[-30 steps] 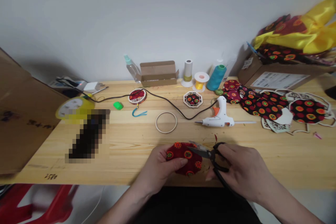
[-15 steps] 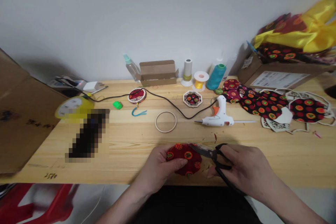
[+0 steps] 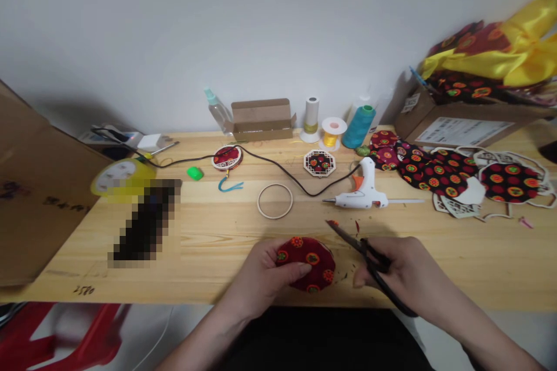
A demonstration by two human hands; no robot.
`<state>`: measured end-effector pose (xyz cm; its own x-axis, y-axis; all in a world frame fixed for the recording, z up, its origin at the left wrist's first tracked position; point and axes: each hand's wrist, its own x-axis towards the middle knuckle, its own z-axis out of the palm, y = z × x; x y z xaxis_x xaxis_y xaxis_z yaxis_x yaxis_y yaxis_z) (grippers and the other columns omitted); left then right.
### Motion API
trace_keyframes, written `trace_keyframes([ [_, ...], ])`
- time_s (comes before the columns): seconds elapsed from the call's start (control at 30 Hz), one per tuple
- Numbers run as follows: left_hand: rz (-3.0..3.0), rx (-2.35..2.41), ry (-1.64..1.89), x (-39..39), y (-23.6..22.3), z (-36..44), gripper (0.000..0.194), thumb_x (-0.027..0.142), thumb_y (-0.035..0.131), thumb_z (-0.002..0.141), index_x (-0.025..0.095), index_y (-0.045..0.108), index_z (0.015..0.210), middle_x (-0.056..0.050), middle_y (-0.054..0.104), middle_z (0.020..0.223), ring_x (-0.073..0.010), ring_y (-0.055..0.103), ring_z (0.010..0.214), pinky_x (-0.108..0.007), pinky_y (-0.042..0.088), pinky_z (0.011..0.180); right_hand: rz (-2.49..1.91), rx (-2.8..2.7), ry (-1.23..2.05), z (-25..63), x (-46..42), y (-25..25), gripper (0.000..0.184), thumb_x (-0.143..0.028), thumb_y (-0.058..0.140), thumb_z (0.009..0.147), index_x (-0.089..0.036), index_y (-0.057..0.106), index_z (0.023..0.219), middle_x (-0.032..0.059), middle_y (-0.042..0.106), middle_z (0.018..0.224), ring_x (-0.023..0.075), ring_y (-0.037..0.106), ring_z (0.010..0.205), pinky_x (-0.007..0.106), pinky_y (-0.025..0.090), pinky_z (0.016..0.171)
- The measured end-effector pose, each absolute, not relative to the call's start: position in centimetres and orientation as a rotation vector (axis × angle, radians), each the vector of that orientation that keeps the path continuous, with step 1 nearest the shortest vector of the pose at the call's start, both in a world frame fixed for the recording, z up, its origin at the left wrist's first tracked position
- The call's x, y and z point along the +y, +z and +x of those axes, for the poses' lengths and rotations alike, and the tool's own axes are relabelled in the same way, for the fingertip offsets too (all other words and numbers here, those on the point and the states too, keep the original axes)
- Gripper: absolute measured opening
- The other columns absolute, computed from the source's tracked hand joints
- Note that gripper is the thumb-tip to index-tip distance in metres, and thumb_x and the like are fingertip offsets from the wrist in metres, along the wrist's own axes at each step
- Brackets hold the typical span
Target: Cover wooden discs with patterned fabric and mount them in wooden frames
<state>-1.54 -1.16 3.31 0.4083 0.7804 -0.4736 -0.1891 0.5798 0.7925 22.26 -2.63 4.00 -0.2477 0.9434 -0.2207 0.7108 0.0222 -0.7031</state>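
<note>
My left hand [image 3: 272, 269] is closed on a round dark red fabric disc [image 3: 312, 264] with orange flower prints, thumb on top, near the table's front edge. In my right hand [image 3: 402, 269] is a pair of black-handled scissors [image 3: 354, 242], its blades pointing up and left, clear of the disc's edge. A small red scrap [image 3: 333, 223] lies by the blade tips, with more tiny trimmings around. Beyond my hands are a thin wooden ring [image 3: 275, 202] and a white hot glue gun [image 3: 363, 194].
Spools and a teal thread cone [image 3: 358, 127] stand along the wall beside an open small box [image 3: 261, 120]. Cut patterned fabric [image 3: 439, 173] lies right, before a cardboard box [image 3: 465, 124]. A yellow tape roll [image 3: 124, 177] sits left. The black cord [image 3: 278, 163] crosses the table.
The scissors have moved off the disc's top edge, up and to the right, and a small red scrap now shows at their tips. My left hand holds the disc almost unmoved.
</note>
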Motion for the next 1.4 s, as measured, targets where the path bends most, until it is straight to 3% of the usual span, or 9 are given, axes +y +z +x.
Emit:
trace_keyframes([
  [0.13,0.747,0.961,0.639,-1.2,3.5,-1.4,0.021,0.015,0.075,0.067,0.017,0.077,0.088,-0.005,0.078,0.084,-0.0157,0.071,0.073,-0.023,0.054,0.070,-1.644,-1.741,1.287,21.8,-2.0,4.5,0.037,-0.048,0.068,0.068,-0.020,0.047,0.055,-0.0032,0.052,0.049,0.0114,0.044,0.049,0.024,0.030,0.045],
  [0.37,0.772,0.897,0.512,-1.3,3.2,-1.2,0.025,0.016,0.072,0.071,0.018,0.074,0.096,-0.005,0.077,0.090,-0.0171,0.071,0.078,-0.026,0.053,0.074,-1.496,-1.557,1.528,20.1,-0.9,5.0,0.035,-0.040,0.081,0.056,-0.018,0.060,0.072,-0.0047,0.052,0.058,0.0102,0.044,0.054,0.023,0.034,0.050],
  [0.63,0.944,0.938,0.466,-1.2,3.3,-1.3,0.040,0.010,0.071,0.070,0.019,0.064,0.108,-0.004,0.074,0.099,-0.0201,0.069,0.088,-0.029,0.052,0.077,-1.365,-1.478,1.697,19.2,-0.5,4.8,0.030,-0.035,0.078,0.063,-0.018,0.053,0.067,-0.0057,0.047,0.060,0.0083,0.040,0.056,0.022,0.033,0.050],
  [0.93,0.925,0.961,0.458,-1.0,3.4,-1.2,0.059,0.013,0.072,0.072,0.024,0.052,0.127,-0.006,0.071,0.112,-0.0207,0.068,0.093,-0.033,0.052,0.080,-1.341,-1.514,1.615,19.2,-0.9,3.8,0.028,-0.033,0.069,0.071,-0.020,0.045,0.068,-0.0061,0.042,0.062,0.0082,0.036,0.056,0.022,0.031,0.050],
  [1.03,0.757,0.935,0.605,-1.2,3.3,-1.0,0.060,0.014,0.079,0.067,0.022,0.056,0.122,-0.006,0.071,0.111,-0.0200,0.068,0.093,-0.033,0.052,0.084,-1.349,-1.374,1.596,18.8,-1.1,3.6,0.030,-0.036,0.070,0.069,-0.020,0.044,0.070,-0.0049,0.048,0.064,0.0082,0.041,0.056,0.022,0.036,0.052],
  [1.17,0.592,0.828,0.786,-1.6,3.0,-0.5,0.042,0.017,0.079,0.067,0.015,0.068,0.108,-0.008,0.074,0.100,-0.0199,0.069,0.090,-0.031,0.051,0.086,-1.402,-1.201,1.504,18.0,-1.0,3.5,0.034,-0.038,0.072,0.065,-0.021,0.043,0.069,-0.0053,0.049,0.061,0.0081,0.043,0.053,0.022,0.038,0.050],
  [1.4,0.451,0.909,0.846,-1.9,3.0,0.5,0.031,0.019,0.082,0.065,0.014,0.075,0.095,-0.008,0.076,0.083,-0.0141,0.068,0.071,-0.022,0.053,0.065,-1.472,-1.125,1.368,16.7,-1.0,3.5,0.033,-0.041,0.071,0.062,-0.021,0.044,0.064,-0.0045,0.049,0.060,0.0088,0.042,0.053,0.024,0.040,0.051],
])
